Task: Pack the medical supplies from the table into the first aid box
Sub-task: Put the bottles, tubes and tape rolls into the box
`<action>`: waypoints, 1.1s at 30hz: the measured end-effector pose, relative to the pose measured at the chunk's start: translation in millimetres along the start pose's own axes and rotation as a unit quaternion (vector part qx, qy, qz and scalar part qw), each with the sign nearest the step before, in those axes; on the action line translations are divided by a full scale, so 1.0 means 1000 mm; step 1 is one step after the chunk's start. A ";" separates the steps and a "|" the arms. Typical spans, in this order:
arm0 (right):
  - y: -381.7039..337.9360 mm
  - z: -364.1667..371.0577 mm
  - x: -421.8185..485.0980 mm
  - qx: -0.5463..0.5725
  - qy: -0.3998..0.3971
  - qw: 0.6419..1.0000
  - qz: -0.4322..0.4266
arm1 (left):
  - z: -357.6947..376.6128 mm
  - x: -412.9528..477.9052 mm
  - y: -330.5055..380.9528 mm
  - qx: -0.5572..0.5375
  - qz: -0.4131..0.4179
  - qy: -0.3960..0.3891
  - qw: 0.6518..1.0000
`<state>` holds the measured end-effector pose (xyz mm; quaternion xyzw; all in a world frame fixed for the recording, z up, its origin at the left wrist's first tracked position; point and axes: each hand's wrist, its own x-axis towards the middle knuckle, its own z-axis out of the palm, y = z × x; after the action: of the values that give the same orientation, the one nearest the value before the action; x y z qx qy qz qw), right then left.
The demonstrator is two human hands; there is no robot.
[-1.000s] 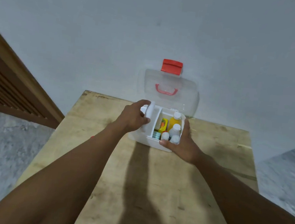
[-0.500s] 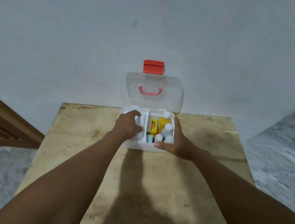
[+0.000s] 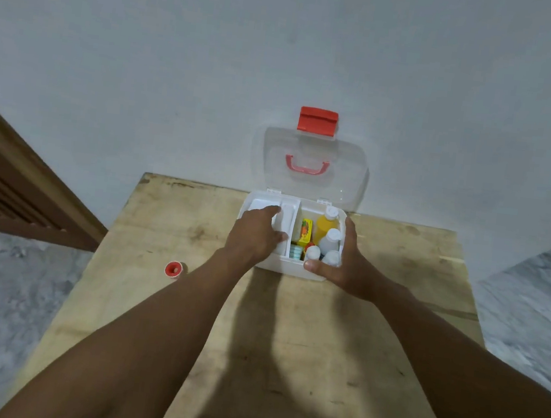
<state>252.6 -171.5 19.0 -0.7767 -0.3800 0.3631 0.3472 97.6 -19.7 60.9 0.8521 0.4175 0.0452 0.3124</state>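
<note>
White plastic forms the first aid box (image 3: 281,267), which is seen in the head view — the only view given — at the far side of the wooden counter (image 3: 284,364), against the wall. Its clear lid (image 3: 313,168) stands open and upright, with a red latch (image 3: 317,121) at the top.

The left hand (image 3: 253,237) is laid over the box's left part, fingers curled onto a white tray (image 3: 287,220) there; whether the tray is gripped or only pressed cannot be told. The right hand (image 3: 343,263) is spread wide around the near right corner of the box, thumb on the near wall, steadying it.

In the right part a yellow bottle (image 3: 325,226), several white bottles (image 3: 329,240) and a small yellow carton (image 3: 305,233) are packed closely.

One small red-and-white roll (image 3: 174,269) is left on the counter, well to the left of the box, near the left edge.

Two risks are judged likely. The roll could be overlooked, or knocked off that edge by a forearm, and a tilted tray or a tall bottle could stop the lid from closing — the bottles stand close to the rim.
</note>
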 end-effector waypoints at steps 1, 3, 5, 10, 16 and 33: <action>0.003 0.000 0.001 0.003 -0.003 1.000 0.000 | 0.000 -0.007 -0.002 0.002 0.008 0.017 1.000; 0.005 0.001 0.000 0.006 -0.009 1.000 -0.007 | 0.000 -0.023 -0.007 0.005 0.023 0.064 0.998; 0.002 -0.001 -0.001 0.009 -0.007 1.000 -0.012 | 0.003 -0.041 -0.015 -0.001 0.025 0.130 0.991; -0.005 -0.003 -0.007 -0.015 -0.010 0.998 -0.058 | 0.027 -0.095 -0.035 -0.029 -0.082 0.240 0.967; -0.001 -0.005 -0.005 -0.053 -0.031 0.997 -0.042 | 0.071 -0.152 -0.061 -0.019 -0.190 0.319 0.928; 0.002 -0.002 0.001 -0.014 -0.013 0.998 -0.058 | 0.058 -0.070 -0.128 -0.124 -0.258 0.263 0.921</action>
<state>255.3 -171.9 17.7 -0.7531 -0.4341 0.3471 0.3521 -15.7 -41.2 -45.9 0.6267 0.6811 0.2369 0.2953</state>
